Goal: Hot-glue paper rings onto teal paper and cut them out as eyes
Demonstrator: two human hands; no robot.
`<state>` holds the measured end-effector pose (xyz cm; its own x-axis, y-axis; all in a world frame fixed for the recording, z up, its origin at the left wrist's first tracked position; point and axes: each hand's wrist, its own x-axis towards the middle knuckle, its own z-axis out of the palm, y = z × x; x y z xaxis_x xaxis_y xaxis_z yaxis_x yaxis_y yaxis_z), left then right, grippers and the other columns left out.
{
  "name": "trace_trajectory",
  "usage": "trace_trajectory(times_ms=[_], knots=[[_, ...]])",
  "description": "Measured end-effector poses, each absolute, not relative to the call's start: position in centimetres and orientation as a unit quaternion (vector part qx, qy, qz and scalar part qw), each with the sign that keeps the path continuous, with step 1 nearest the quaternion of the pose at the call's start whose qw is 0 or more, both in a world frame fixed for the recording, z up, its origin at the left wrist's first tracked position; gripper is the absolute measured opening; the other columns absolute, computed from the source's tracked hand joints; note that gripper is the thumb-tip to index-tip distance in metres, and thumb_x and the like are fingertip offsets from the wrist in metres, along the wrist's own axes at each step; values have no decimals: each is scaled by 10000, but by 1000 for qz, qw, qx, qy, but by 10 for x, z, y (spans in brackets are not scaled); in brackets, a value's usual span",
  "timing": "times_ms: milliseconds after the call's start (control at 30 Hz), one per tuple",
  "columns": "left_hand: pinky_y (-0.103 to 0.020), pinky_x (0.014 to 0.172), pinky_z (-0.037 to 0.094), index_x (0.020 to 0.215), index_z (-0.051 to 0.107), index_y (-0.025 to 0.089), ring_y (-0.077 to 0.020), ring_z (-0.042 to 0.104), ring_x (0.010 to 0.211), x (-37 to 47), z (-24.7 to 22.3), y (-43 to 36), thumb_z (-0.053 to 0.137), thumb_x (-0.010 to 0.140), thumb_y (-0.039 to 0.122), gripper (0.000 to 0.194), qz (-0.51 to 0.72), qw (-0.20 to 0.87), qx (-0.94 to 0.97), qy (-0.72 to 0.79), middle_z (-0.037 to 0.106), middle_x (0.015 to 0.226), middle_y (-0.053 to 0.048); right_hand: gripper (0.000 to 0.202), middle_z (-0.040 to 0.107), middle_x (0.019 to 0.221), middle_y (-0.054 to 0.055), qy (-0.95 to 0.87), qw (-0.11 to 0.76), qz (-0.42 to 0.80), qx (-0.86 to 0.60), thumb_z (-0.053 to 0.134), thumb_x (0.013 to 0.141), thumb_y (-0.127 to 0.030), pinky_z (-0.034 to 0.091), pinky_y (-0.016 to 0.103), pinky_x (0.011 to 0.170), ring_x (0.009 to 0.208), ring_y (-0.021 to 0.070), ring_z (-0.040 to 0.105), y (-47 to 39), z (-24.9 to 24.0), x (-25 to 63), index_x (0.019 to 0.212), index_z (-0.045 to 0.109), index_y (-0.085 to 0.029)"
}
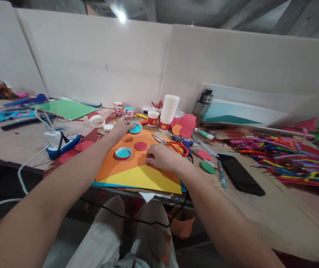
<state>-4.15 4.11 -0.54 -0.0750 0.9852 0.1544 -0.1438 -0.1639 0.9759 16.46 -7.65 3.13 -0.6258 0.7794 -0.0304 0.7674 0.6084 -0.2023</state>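
Note:
My left hand [123, 124] is at the back of the orange sheet [111, 167], fingers bent and pinched at the left rim of a shallow paper cup base [136, 128] with a blue disc inside. A second blue-lined cup base [123, 153] sits nearer me on the sheet. Beside it lies a red paper circle [141, 146]. My right hand [159, 156] rests on the sheet's right side, fingers loosely curved, with nothing visible in them. Just behind it are orange-handled scissors [177, 146], blades pointing left. A yellow sheet [148, 180] lies along the front.
Stacked white cups [170, 109] and a red-banded cup [152, 119] stand at the back. A phone [240, 174], glue stick [204, 134] and pipe cleaners [296, 156] lie rightward. Leftward are a blue power strip [63, 146] with a white cable and a green sheet [67, 108].

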Motion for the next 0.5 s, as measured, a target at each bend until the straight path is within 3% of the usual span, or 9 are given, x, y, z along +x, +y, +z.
trace_trajectory(times_ms=[133, 333, 400, 500], knots=[[-227, 581, 454, 1007, 559, 175, -112, 584, 596, -41, -6, 46, 807, 563, 71, 520, 596, 485, 482, 421, 610, 674, 51, 223, 726, 832, 28, -885, 16, 237, -401, 648, 877, -390, 412, 234, 619, 705, 133, 621, -78, 41, 176, 854, 720, -180], [-223, 584, 438, 953, 613, 142, -116, 617, 635, -43, -5, 47, 826, 530, 116, 474, 592, 504, 496, 386, 691, 746, -3, 318, 706, 753, 26, -785, -70, 474, -393, 633, 868, -486, 485, 225, 546, 569, 112, 623, -78, 57, 191, 858, 642, -169], [-228, 599, 450, 947, 634, 135, -115, 624, 643, -44, -3, 44, 845, 516, 142, 479, 576, 521, 509, 371, 707, 774, -15, 297, 688, 746, 18, -785, 23, 470, -404, 629, 875, -460, 486, 210, 531, 542, 90, 600, -71, 53, 192, 828, 630, -167], [-250, 638, 479, 975, 645, 137, -125, 640, 658, -41, 3, 35, 862, 513, 166, 512, 554, 542, 527, 348, 720, 797, -23, 240, 632, 741, 5, -746, 303, 379, -456, 579, 911, -408, 465, 187, 498, 562, 80, 577, -57, 39, 187, 853, 608, -177]])
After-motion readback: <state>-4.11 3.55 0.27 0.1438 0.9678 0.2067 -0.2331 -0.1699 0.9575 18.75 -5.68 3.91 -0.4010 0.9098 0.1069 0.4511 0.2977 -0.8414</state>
